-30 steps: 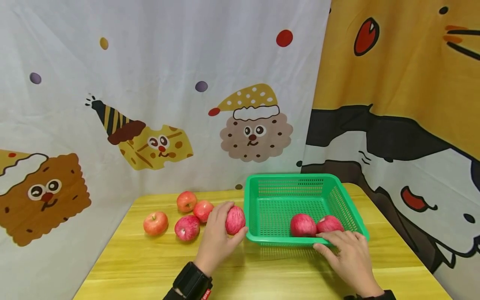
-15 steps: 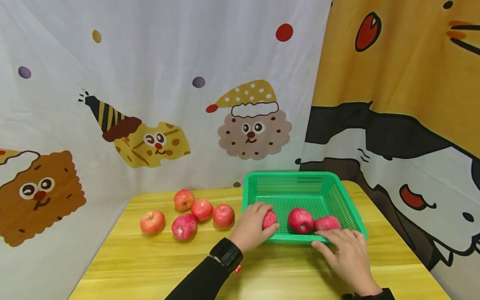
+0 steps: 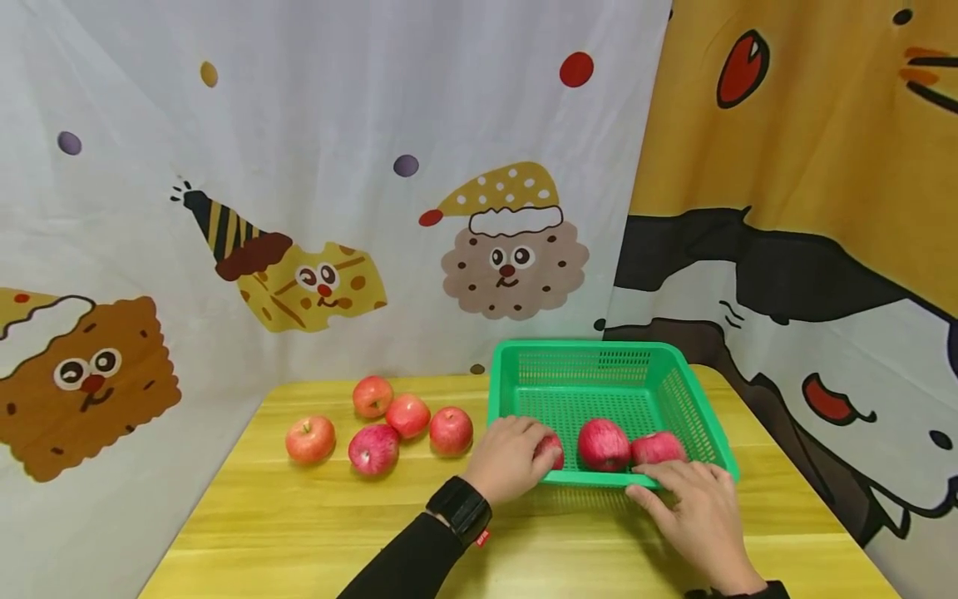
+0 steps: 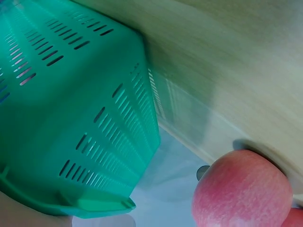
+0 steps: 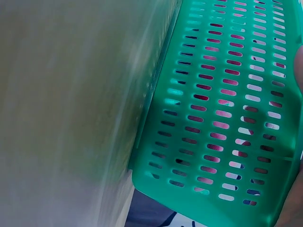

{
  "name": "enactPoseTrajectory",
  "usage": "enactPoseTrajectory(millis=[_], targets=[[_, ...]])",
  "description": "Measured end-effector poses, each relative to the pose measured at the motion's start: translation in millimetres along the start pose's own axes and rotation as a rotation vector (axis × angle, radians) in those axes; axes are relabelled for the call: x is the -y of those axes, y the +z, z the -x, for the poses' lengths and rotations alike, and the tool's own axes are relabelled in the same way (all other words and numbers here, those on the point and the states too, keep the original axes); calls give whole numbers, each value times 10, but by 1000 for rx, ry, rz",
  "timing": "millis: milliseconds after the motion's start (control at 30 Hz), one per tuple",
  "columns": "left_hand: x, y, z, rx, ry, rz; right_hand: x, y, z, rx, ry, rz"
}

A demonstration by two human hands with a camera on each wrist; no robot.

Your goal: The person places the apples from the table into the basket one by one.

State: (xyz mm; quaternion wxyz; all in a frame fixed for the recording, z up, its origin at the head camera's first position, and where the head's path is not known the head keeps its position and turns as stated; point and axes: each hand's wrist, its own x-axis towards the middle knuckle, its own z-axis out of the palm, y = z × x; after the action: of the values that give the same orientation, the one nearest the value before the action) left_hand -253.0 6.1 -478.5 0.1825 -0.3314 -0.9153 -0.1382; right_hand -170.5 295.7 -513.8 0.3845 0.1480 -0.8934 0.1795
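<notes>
Moved from outside the basket [image 3: 580,403] to inside its near-left corner, one apple [image 3: 554,443] is held by the left hand [image 3: 511,456], fingers curled over it, left of two other apples [image 3: 604,445]; the basket's near rim is gripped by the farther right hand [image 3: 696,509].

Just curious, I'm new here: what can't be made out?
- Head view: most of one apple, covered by the left hand.
- Head view: right sleeve, cut by bottom edge.
- Left wrist view: another apple, cut off at the right edge.
- Right wrist view: apples, mostly hidden by the basket wall.
</notes>
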Motion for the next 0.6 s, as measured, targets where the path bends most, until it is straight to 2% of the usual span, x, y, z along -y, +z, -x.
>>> enactPoseTrajectory(millis=[167, 333, 467, 600], targets=[[10, 1, 17, 25, 9, 26, -3, 11, 22, 2, -9, 10], [44, -79, 84, 59, -26, 112, -9, 28, 32, 8, -26, 20], [139, -128, 176, 6, -73, 156, -11, 37, 31, 5, -40, 21], [340, -124, 241, -105, -189, 167, -21, 29, 25, -8, -47, 21]])
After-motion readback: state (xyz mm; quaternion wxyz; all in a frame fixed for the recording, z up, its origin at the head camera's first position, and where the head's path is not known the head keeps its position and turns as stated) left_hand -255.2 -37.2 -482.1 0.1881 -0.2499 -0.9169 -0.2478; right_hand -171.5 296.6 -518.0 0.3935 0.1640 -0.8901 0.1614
